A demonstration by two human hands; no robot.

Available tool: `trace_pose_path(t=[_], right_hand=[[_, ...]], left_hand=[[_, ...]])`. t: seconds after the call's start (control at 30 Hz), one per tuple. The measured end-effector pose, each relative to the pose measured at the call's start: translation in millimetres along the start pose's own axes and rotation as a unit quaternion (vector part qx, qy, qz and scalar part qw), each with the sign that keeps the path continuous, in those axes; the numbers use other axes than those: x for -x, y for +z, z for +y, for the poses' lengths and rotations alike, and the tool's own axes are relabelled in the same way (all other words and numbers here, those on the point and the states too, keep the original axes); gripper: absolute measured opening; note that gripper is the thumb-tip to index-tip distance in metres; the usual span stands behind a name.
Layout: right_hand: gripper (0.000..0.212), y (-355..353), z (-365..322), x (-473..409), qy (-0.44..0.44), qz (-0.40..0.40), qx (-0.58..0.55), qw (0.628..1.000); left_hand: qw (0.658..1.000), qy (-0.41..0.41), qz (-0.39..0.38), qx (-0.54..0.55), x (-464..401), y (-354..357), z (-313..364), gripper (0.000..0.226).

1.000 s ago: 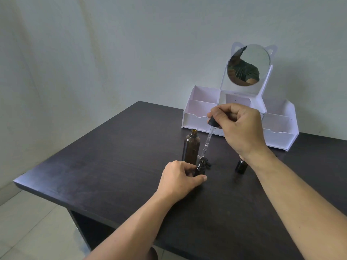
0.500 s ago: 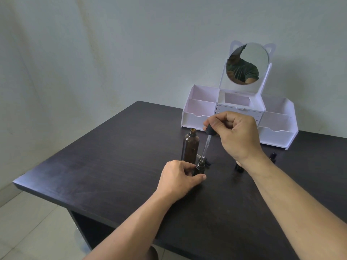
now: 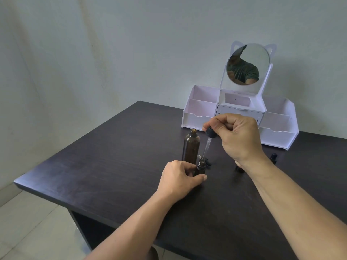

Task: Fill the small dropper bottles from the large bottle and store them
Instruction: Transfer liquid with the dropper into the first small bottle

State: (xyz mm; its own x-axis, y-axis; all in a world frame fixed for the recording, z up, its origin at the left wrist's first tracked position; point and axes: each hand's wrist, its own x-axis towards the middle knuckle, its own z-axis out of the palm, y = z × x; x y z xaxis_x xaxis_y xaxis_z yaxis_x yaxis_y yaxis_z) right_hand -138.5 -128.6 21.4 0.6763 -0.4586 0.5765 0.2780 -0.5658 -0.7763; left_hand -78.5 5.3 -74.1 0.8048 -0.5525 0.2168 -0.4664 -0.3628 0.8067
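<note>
A tall amber bottle (image 3: 191,146) stands uncapped near the middle of the dark table (image 3: 112,166). Just in front of it, my left hand (image 3: 180,178) grips a small amber dropper bottle (image 3: 200,167) standing on the table. My right hand (image 3: 236,136) pinches the black bulb of a dropper (image 3: 208,142); its glass tube slants down with the tip at the small bottle's mouth. A second small bottle (image 3: 238,168) is partly hidden behind my right wrist, and a third small bottle (image 3: 273,158) with a black cap stands further right.
A white organiser (image 3: 199,113) with open compartments, a centre drawer and a cat-eared mirror (image 3: 247,64) stands at the back of the table by the wall. A small black cap-like piece (image 3: 207,160) lies behind the held bottle. The table's left edge drops to a tiled floor.
My right hand has lowered the dropper, bringing its glass tip down to the mouth of the small bottle. My left hand has kept its hold on that bottle.
</note>
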Motion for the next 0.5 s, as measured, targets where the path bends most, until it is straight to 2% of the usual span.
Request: trace_pose_path(t=[0.3, 0.5], right_hand=[[0.012, -3.0, -5.4, -0.6, 0.011, -0.033, -0.001, 0.999], [0.009, -4.5, -12.9, -5.3, 0.017, -0.016, -0.034, 0.999]], left_hand=[[1.000, 0.000, -0.001, 0.010, -2.1, 1.3, -2.8, 0.039], [1.000, -0.005, 0.001, 0.011, -2.2, 1.5, -4.0, 0.043]])
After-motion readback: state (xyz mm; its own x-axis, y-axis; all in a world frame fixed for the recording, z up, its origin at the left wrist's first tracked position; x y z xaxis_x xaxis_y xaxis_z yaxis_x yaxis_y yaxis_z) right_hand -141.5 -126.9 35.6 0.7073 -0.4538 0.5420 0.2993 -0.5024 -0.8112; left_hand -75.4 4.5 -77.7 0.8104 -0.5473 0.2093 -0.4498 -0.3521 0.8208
